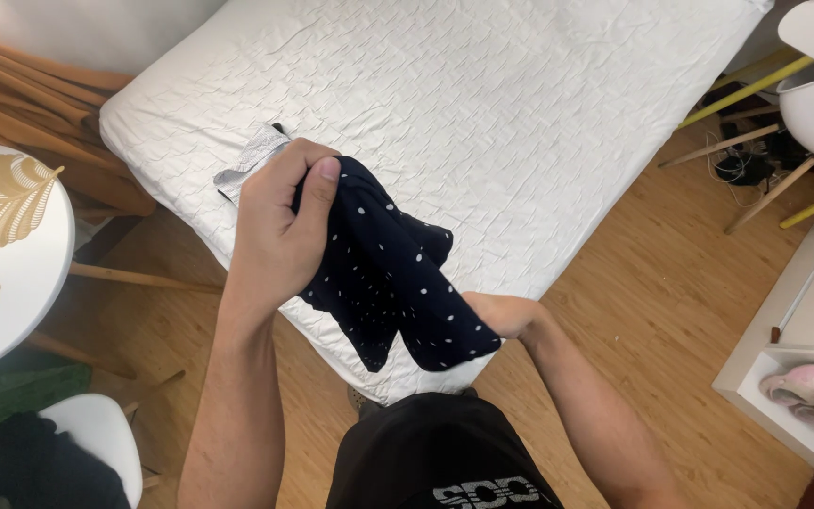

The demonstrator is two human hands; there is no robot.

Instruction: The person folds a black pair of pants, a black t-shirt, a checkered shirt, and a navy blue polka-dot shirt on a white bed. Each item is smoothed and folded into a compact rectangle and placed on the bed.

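Note:
My left hand [280, 226] is raised over the near edge of the bed and grips the top of a dark navy garment with small white dots [383, 273]. The cloth hangs down and drapes over my right hand [504, 313], which holds its lower part; most of that hand's fingers are hidden under the fabric. Behind my left hand a small light grey folded cloth [249, 160] lies on the white crinkled bedspread [482, 104].
A round white table with gold leaf patterns [2, 254] stands at left, a white chair with dark clothes [58, 448] below it. White chairs with yellow and wooden legs [803, 104] stand at right, above a white shelf holding pink shoes [803, 382]. Wooden floor surrounds the bed.

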